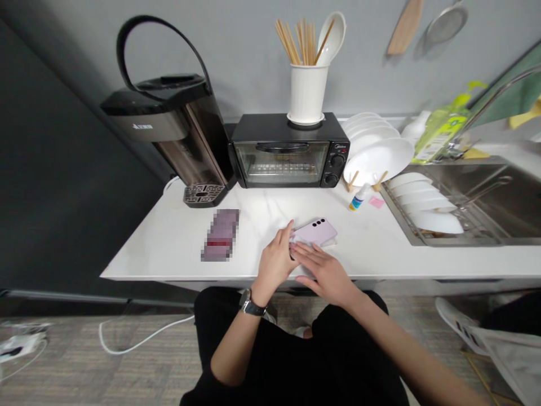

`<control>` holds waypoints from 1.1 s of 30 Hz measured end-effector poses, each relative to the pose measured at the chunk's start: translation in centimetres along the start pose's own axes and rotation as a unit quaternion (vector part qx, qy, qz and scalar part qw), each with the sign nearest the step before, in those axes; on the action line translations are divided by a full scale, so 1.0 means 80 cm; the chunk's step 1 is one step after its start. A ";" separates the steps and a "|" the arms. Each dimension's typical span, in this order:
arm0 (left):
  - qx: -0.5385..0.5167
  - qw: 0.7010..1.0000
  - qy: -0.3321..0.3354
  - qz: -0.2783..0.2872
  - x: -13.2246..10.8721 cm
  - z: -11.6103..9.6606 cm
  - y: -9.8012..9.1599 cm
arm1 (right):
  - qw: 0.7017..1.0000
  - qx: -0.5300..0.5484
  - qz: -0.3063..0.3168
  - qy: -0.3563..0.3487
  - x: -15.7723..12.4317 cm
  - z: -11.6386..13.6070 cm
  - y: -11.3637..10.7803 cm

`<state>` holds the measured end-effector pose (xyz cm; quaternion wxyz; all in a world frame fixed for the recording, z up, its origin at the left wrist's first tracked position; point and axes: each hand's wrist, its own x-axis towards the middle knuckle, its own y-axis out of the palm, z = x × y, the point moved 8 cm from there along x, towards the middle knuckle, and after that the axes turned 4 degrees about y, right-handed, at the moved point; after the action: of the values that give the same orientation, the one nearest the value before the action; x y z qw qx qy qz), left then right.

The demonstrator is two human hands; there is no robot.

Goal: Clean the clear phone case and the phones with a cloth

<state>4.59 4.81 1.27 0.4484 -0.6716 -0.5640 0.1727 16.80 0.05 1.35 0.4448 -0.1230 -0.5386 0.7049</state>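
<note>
A pale pink phone (316, 230) lies camera side up on the white counter (169, 248), over something thin and white. My left hand (276, 262), with a watch on its wrist, rests at the phone's near left end, thumb up against its edge and fingers curled by it. My right hand (323, 270) lies flat with fingers stretched out, covering the phone's near end. Whether the left fingers grip the phone I cannot make out.
A blurred-out flat item (220, 234) lies left of the hands. Behind stand a water boiler (177, 129), a black toaster oven (289, 152) with a utensil holder (307, 93), a plate rack (376, 152), a small bottle (359, 197), and a sink (465, 203) holding dishes.
</note>
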 end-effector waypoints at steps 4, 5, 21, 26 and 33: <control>-0.008 1.000 0.015 -0.012 0.000 -0.008 -0.003 | 0.991 -0.066 -0.054 0.099 -0.004 -0.077 -0.034; -0.009 1.000 0.015 -0.013 0.000 -0.007 -0.003 | 0.986 -0.083 -0.070 0.123 0.002 -0.086 -0.036; 0.012 1.000 0.009 0.005 0.003 -0.005 -0.002 | 0.979 -0.087 -0.092 0.158 0.005 -0.089 -0.036; 0.035 0.999 -0.010 0.035 0.002 0.005 0.004 | 0.997 -0.028 -0.045 0.056 0.030 -0.003 0.008; 0.032 0.999 0.012 0.013 0.003 -0.007 0.000 | 0.988 -0.055 -0.062 0.128 -0.018 -0.069 -0.034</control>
<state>5.06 4.79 1.67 0.4745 -0.6658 -0.5441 0.1885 22.56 2.60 1.11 0.5458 -0.2032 -0.5216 0.6235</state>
